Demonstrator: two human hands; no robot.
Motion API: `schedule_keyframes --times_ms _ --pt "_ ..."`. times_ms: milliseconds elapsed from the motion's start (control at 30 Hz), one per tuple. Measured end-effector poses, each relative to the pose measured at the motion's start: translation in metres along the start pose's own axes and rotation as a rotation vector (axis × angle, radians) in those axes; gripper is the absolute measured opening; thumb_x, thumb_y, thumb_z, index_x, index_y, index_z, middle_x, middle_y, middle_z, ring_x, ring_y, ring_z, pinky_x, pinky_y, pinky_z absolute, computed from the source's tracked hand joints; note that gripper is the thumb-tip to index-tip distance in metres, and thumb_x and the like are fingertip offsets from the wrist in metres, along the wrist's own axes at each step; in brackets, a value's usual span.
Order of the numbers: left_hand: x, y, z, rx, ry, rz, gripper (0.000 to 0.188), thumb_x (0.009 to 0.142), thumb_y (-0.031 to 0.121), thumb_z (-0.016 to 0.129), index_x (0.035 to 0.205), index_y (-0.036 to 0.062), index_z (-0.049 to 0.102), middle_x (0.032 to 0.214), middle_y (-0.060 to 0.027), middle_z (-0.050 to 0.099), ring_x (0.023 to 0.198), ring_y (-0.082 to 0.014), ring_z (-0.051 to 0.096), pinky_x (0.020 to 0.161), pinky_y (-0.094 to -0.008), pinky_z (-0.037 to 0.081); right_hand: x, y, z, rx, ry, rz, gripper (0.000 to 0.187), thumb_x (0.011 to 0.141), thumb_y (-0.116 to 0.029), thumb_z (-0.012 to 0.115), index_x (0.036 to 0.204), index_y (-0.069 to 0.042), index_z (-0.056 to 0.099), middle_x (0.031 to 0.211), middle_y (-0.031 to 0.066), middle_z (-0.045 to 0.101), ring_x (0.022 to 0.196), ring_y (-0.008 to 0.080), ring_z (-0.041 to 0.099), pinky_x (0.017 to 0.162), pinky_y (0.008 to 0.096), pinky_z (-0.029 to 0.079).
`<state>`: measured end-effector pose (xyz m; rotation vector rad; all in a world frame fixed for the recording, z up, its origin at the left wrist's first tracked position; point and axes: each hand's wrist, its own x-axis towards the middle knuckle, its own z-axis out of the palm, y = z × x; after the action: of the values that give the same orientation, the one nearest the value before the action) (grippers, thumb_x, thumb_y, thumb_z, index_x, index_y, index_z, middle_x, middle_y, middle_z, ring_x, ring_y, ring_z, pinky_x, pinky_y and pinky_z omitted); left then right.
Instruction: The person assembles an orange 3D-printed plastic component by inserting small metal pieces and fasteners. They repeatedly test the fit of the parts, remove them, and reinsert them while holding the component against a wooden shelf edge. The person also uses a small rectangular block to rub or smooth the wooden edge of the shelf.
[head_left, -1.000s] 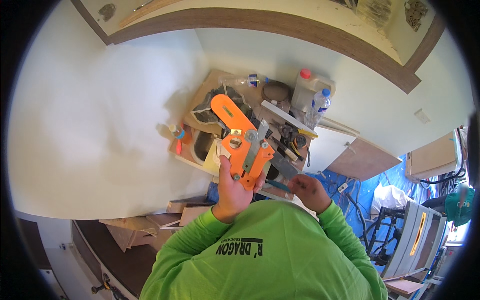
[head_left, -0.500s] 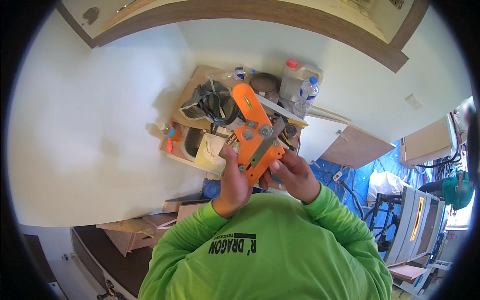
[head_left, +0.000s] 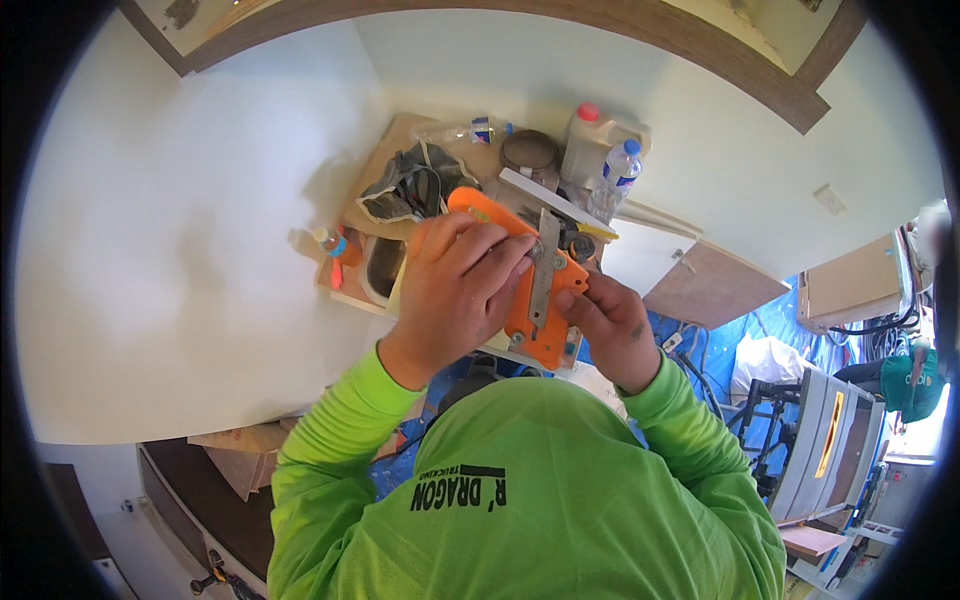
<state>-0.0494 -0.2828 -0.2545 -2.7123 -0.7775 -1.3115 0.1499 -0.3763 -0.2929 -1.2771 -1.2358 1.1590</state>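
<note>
An orange lever cutter [head_left: 541, 346] with a flat metal blade bolted across it is held up in front of my chest. My left hand [head_left: 445, 285] is closed over its upper left side, fingers curled across the lever near the pivot, hiding much of that part. Pinched between thumb and fingers, the cutter's right edge sits in my right hand [head_left: 612, 325]. Behind it, a cluttered wooden board [head_left: 352, 220] carries a dark grey bag [head_left: 405, 187] and a metal tray [head_left: 384, 270].
At the back stand a jug with a red cap [head_left: 597, 146] and a clear bottle with a blue cap [head_left: 616, 180], near a dark round container [head_left: 531, 156]. An orange bottle [head_left: 338, 245] is at left. Brown cabinet framing [head_left: 480, 18] hangs overhead. A person in green [head_left: 910, 385] is far right.
My left hand has moved from the cutter's lower left side up over its lever. The cutter has turned and its lever now lies lower, partly covered. My right hand keeps its hold.
</note>
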Motion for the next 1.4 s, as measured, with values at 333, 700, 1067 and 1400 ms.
schedule_keyframes --times_ms 333,700,1067,1400 --pt "0.022 0.004 0.030 -0.149 0.005 -0.041 0.019 0.086 0.016 0.076 0.103 0.0084 0.073 0.102 -0.0034 0.068 0.099 -0.0269 0.062 0.088 -0.0419 0.045 -0.007 0.003 -0.036 0.307 -0.041 0.141 0.026 0.107 -0.022 0.057 0.114 0.002 0.065 0.092 0.0007 0.065 0.083 0.0074 0.055 0.075 0.0276 0.047" --pt "0.049 0.006 0.028 -0.680 -0.655 -0.393 0.022 0.101 0.015 0.067 0.117 0.0003 0.069 0.099 -0.0085 0.073 0.089 -0.0140 0.067 0.080 -0.0286 0.053 -0.029 0.029 -0.084 0.087 -0.268 0.170 0.032 0.108 -0.021 0.056 0.129 0.002 0.062 0.102 0.0000 0.065 0.089 0.0073 0.056 0.079 0.0269 0.049" --pt "0.055 -0.004 0.067 -0.658 -1.016 -0.427 0.018 0.097 0.019 0.071 0.097 0.0008 0.069 0.082 -0.0031 0.070 0.075 -0.0076 0.059 0.070 -0.0269 0.048 -0.026 0.032 -0.093 0.097 -0.304 0.175 0.035 0.109 -0.022 0.054 0.134 0.002 0.060 0.100 0.0010 0.066 0.087 0.0064 0.055 0.076 0.0266 0.049" --pt "0.041 0.017 0.089 -0.541 -0.718 -0.314 0.018 0.091 0.015 0.074 0.085 0.0003 0.065 0.073 -0.0119 0.067 0.063 -0.0227 0.062 0.061 -0.0341 0.048 -0.026 0.034 -0.099 -0.165 -0.040 0.169 0.030 0.108 -0.027 0.058 0.107 0.001 0.068 0.075 0.0008 0.055 0.069 0.0101 0.046 0.062 0.0320 0.044"
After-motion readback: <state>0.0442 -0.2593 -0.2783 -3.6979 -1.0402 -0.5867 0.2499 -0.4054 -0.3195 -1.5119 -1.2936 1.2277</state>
